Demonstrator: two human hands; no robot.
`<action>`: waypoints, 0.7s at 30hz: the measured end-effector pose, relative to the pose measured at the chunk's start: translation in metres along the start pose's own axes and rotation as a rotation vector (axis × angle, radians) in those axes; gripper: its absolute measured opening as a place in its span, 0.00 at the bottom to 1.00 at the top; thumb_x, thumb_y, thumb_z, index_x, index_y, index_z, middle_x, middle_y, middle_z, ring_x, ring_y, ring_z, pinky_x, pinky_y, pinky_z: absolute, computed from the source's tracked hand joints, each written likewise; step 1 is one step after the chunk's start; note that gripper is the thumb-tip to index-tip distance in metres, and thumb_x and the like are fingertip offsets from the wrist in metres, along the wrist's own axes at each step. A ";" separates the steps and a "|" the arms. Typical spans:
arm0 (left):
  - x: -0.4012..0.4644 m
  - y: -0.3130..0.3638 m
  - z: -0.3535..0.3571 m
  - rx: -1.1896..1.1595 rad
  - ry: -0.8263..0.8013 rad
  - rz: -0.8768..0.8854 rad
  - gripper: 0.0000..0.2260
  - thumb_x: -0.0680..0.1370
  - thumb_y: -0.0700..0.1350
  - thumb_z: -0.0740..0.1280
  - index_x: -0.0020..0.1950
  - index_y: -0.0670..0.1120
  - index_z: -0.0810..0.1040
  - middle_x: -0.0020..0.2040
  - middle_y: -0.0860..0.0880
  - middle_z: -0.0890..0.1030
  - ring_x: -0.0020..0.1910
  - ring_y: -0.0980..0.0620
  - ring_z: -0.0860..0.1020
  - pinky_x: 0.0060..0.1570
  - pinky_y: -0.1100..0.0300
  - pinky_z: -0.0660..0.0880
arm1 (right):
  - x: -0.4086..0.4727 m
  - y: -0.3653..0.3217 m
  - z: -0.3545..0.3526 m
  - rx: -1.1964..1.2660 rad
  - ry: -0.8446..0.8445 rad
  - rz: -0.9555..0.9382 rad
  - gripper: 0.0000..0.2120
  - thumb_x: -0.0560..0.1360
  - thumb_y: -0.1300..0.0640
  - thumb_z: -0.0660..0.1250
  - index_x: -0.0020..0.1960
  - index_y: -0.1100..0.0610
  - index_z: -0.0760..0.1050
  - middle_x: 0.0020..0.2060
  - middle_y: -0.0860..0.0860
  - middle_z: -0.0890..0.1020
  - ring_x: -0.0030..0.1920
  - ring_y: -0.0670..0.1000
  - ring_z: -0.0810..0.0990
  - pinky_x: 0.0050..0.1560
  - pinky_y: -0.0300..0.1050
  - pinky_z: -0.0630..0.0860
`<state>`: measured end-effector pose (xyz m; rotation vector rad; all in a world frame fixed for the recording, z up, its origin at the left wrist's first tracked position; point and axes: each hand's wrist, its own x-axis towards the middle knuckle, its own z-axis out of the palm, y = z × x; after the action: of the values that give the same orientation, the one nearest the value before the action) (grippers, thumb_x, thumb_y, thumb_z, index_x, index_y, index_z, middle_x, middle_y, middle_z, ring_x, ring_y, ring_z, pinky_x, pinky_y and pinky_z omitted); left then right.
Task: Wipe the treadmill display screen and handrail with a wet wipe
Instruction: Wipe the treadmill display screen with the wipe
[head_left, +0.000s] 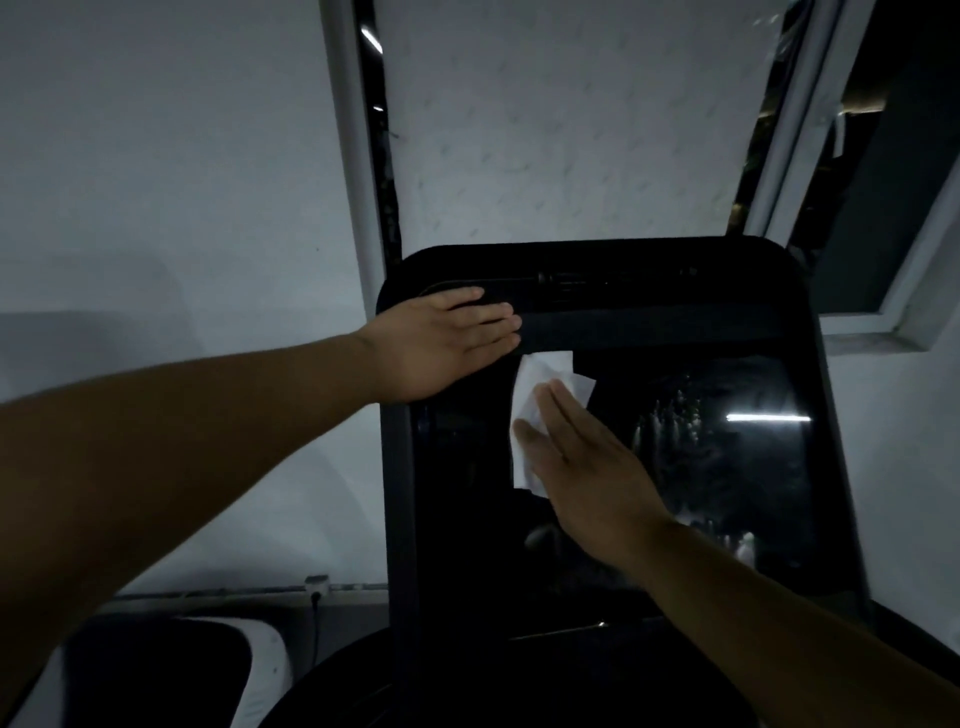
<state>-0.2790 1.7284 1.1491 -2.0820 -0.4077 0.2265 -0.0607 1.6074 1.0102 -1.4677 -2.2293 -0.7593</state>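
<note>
The treadmill's black display screen (727, 467) fills the middle and right, glossy, with streaks and a reflected light bar. A white wet wipe (540, 374) lies flat on the screen's upper left part. My right hand (582, 457) presses on the wipe with flat, straight fingers; the wipe shows above and left of the fingers. My left hand (441, 343) rests flat, fingers together, on the console's top left corner, on the dark frame (649, 291) above the screen. No handrail is clearly seen.
A white wall (156, 208) stands behind and to the left. A window frame (800, 130) rises behind the console. A wall socket with a cable (317, 587) sits low left, above a black and white object (208, 670).
</note>
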 end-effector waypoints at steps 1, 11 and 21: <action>0.000 0.000 -0.001 -0.006 0.002 -0.003 0.27 0.85 0.44 0.44 0.83 0.44 0.40 0.84 0.45 0.44 0.83 0.45 0.43 0.81 0.46 0.42 | 0.003 0.000 0.001 -0.011 -0.007 -0.023 0.28 0.76 0.62 0.63 0.76 0.61 0.66 0.77 0.68 0.60 0.80 0.65 0.54 0.72 0.61 0.69; 0.002 0.002 0.005 -0.037 0.011 -0.015 0.27 0.85 0.45 0.44 0.83 0.44 0.38 0.84 0.45 0.43 0.83 0.45 0.42 0.81 0.45 0.43 | -0.045 0.059 -0.007 -0.107 -0.018 0.115 0.23 0.81 0.55 0.56 0.74 0.64 0.68 0.77 0.67 0.61 0.80 0.63 0.56 0.67 0.63 0.73; 0.001 0.002 0.005 -0.046 0.031 -0.033 0.27 0.85 0.45 0.44 0.83 0.45 0.38 0.84 0.45 0.42 0.83 0.46 0.41 0.80 0.46 0.40 | -0.011 0.009 0.004 -0.020 0.084 -0.052 0.26 0.80 0.61 0.60 0.78 0.58 0.64 0.78 0.63 0.60 0.80 0.61 0.56 0.74 0.57 0.67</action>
<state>-0.2793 1.7321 1.1444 -2.1191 -0.4314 0.1671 -0.0486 1.6044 1.0029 -1.3657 -2.2110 -0.8458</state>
